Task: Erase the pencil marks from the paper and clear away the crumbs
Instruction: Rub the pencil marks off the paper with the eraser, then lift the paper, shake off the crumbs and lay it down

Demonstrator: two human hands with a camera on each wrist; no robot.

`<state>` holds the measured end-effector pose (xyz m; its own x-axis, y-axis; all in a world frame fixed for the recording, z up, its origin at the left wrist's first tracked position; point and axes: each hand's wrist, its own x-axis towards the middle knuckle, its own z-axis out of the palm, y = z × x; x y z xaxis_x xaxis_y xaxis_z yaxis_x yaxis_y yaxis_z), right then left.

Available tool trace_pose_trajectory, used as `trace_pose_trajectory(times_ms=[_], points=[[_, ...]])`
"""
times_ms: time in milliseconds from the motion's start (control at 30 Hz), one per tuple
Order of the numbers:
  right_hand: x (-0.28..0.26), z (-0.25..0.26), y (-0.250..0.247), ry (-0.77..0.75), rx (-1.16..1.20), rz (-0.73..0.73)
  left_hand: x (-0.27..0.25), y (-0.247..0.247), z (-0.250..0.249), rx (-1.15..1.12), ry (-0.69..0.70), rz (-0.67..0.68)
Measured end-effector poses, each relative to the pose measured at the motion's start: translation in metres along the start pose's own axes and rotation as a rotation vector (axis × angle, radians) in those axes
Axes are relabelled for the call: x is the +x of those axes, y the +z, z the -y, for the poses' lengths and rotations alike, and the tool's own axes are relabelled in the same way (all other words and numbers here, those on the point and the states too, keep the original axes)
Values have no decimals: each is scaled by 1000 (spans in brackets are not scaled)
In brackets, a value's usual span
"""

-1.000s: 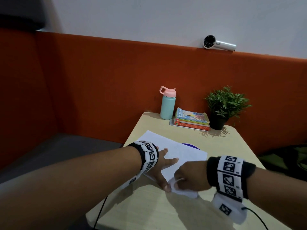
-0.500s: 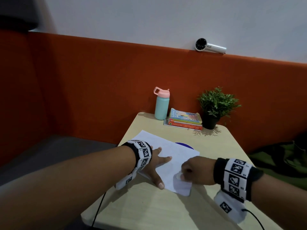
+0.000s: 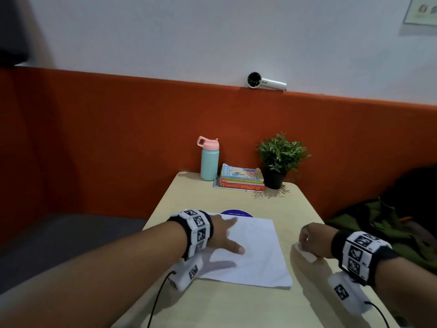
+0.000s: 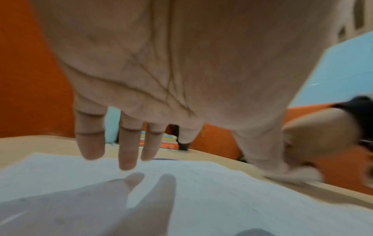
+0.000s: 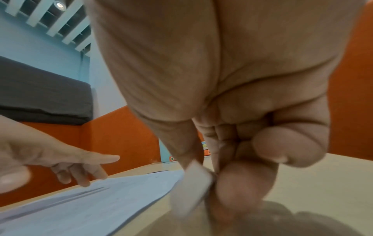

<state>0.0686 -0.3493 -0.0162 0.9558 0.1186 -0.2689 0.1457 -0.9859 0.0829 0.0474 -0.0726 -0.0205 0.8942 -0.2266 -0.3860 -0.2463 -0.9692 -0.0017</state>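
Note:
A white sheet of paper (image 3: 257, 252) lies on the beige table (image 3: 236, 306), with only faint specks showing on it. My left hand (image 3: 223, 236) is spread over the sheet's left part, fingers (image 4: 127, 153) straight; whether the tips touch the paper (image 4: 222, 191) I cannot tell. My right hand (image 3: 312, 240) is off the sheet, on the bare table just right of it. Its curled fingers pinch a small white tissue (image 3: 305, 253) against the tabletop. The right wrist view shows the tissue (image 5: 189, 188) between thumb and fingers, beside the paper's edge (image 5: 90, 199).
At the table's far end stand a teal bottle with a pink lid (image 3: 209, 162), a stack of books (image 3: 241, 177) and a potted plant (image 3: 280, 157). A purple disc (image 3: 236, 213) peeks from under the paper's far edge. An orange partition backs the table; a green bag (image 3: 378, 223) lies at right.
My right hand has slid with the tissue from the paper's near corner rightward off the sheet onto the bare table. The left hand has stayed on the sheet's left part.

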Motion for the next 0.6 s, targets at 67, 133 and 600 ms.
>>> trace_pose_trajectory(times_ms=[67,133,600], points=[[-4,1,1,10,-60,36,6,-5,22,-27,-86,-60],[-4,1,4,2,-97,12,13,-4,47,-34,-215,-88],[6,3,16,16,-89,-54,14,2,81,-60,-108,-60]])
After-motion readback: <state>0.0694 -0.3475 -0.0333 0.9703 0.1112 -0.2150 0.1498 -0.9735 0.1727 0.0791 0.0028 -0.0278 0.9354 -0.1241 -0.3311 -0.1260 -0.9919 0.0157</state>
